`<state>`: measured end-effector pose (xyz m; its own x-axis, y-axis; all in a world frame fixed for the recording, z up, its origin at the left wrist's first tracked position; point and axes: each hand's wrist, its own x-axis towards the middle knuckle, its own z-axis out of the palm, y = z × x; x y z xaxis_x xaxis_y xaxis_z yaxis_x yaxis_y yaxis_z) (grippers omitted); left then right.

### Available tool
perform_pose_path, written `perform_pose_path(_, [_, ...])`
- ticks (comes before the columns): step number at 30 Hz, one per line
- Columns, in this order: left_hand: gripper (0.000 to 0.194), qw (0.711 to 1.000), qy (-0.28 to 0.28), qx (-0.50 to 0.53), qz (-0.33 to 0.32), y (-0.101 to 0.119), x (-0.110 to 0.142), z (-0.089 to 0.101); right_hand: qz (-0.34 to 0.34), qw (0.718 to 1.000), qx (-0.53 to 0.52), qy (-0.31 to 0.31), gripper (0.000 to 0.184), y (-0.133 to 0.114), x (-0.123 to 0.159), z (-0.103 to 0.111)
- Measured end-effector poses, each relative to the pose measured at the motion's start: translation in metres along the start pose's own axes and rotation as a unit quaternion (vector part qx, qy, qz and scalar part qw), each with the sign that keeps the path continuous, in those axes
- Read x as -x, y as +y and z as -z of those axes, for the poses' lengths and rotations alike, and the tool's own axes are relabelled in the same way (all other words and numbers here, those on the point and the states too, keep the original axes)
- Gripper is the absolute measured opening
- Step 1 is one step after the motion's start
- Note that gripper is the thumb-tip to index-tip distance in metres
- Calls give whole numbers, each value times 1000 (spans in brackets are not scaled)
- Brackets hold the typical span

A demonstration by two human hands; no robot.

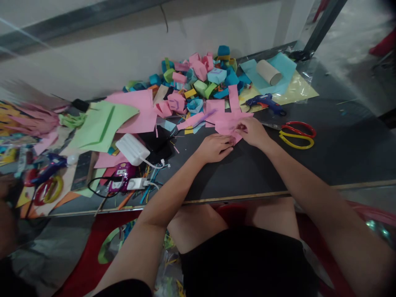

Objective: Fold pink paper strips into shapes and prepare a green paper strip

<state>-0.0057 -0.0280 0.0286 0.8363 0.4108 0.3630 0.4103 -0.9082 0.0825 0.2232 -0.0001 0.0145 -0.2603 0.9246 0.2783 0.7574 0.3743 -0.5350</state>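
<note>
A cut piece of pink paper point(230, 119) lies on the dark table in front of me, with a strip sticking up at its far side. My left hand point(216, 147) rests at its near left edge, fingers together and pressed on the paper. My right hand point(252, 131) is closed in a pinch on the paper's right part; the fingertips partly hide what they grip. Just left of the paper is a pink strip point(193, 121). Scissors point(298, 134) with red and yellow handles lie right of my right hand, and a blue glue gun point(266, 103) lies beyond them.
Folded paper pieces point(199, 76) are heaped along the wall. A cardboard tube point(268, 72) sits on blue paper at the back right. Green sheets point(103, 126), a white adapter point(133, 149) and a purple power socket point(123, 176) with cords occupy the left. Another person's arm shows at far left.
</note>
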Motion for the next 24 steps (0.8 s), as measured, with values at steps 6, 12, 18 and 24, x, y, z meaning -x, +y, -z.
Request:
perform_pose_path(6, [41, 1000, -20, 20, -14, -4, 2, 0, -11, 1000, -1, -5, 3, -4, 0, 2])
perform_pose_path(12, [41, 998, -26, 49, -12, -4, 2, 0, -7, 1000, -2, -7, 4, -5, 0, 4])
perform_pose_path(18, [42, 989, 44, 92, 103, -9, -1, -11, 6, 1000, -4, -7, 5, -1, -1, 2])
perform_pose_path(24, [44, 989, -19, 46, 142, -17, -9, -19, 13, 1000, 4, -2, 7, 0, -1, 1])
